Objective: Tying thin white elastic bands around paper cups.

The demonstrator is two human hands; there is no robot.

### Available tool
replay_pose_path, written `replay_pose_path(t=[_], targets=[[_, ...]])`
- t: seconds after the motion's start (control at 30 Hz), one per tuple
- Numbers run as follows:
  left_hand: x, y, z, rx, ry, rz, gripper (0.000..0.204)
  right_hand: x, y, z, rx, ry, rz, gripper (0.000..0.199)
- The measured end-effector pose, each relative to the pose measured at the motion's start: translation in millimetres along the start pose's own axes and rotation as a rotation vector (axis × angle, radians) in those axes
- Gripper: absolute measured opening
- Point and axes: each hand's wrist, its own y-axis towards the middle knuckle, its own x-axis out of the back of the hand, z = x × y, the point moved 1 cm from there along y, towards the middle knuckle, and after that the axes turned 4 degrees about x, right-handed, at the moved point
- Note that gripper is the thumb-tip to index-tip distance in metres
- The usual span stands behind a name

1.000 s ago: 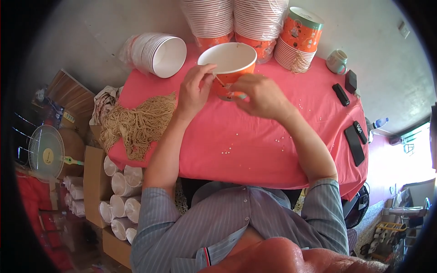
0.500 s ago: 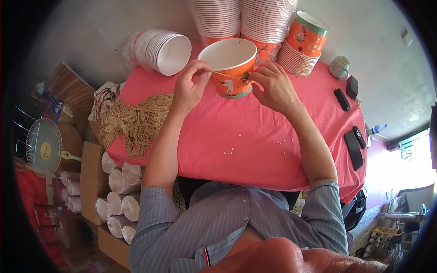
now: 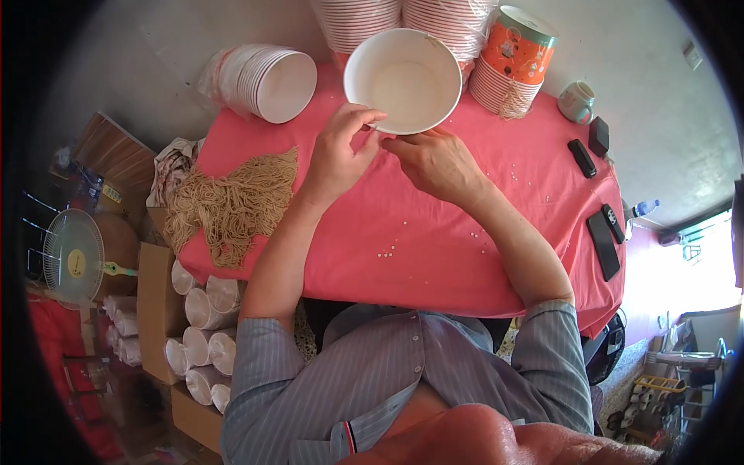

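A large paper bucket (image 3: 442,89) is tipped with its white mouth toward me, so its orange outside is hidden. My left hand (image 3: 339,151) pinches the near rim at the lower left, with fingertips over the edge. Just under the same rim, my right hand (image 3: 440,164) is closed against the bucket, its fingers partly hidden behind it. The two thumbs nearly meet below the rim. Any cord between the hands is too fine to make out now. A heap of tan cords (image 3: 232,205) lies on the table to the left of my left forearm.
Wrapped bucket stacks (image 3: 360,23) stand behind on the pink-covered table (image 3: 372,271). A white stack (image 3: 287,87) lies on its side at left. An orange bucket (image 3: 515,50) sits upside down on another stack. At right are a mug (image 3: 576,102) and phone (image 3: 603,246). Small white bits are scattered nearby.
The bucket has tipped so its mouth faces me. My right hand has moved left and closer to my left hand. The cord stretched between them before is no longer visible.
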Motion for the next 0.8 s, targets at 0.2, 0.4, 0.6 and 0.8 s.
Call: replay_pose_path(t=[0.2, 0.4, 0.6, 0.8], targets=[[16.7, 0.9, 2.9, 0.143, -0.105, -0.101, 0.026, 12.7, -0.5, -19.5, -0.112, -0.070, 0.047, 0.034], [28.0, 0.9, 21.9, 0.337, -0.280, -0.086, 0.024, 37.3, 6.7, -28.3, -0.002, -0.222, -0.131, 0.033], [46.4, 2.3, 22.3, 0.346, -0.400, 0.077, 0.022, 42.9, -3.7, -57.6, -0.110, -0.267, -0.189, 0.028], [39.8, 0.2, 0.4, 0.192, -0.221, 0.322, 0.017, 30.4, -17.2, -88.6, -0.304, -0.074, -0.208, 0.027]])
